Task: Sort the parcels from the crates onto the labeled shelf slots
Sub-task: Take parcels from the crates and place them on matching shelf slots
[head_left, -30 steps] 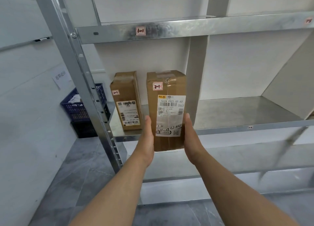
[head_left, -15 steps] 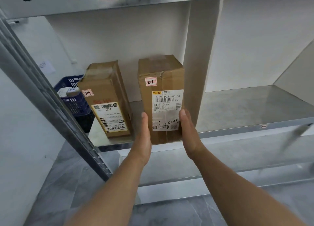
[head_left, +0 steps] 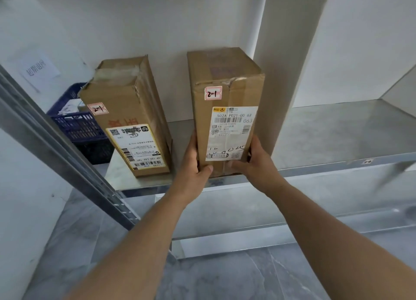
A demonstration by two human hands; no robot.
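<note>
The left hand and right hand clasp the foot of an upright cardboard parcel tagged 2-1. It stands at the metal shelf's near edge, just right of another 2-1 parcel. More seemingly waits in the blue crate far left.

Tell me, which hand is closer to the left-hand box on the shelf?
Left. The left hand grips the held parcel on the side facing that box; the right hand grips its opposite side.
</note>
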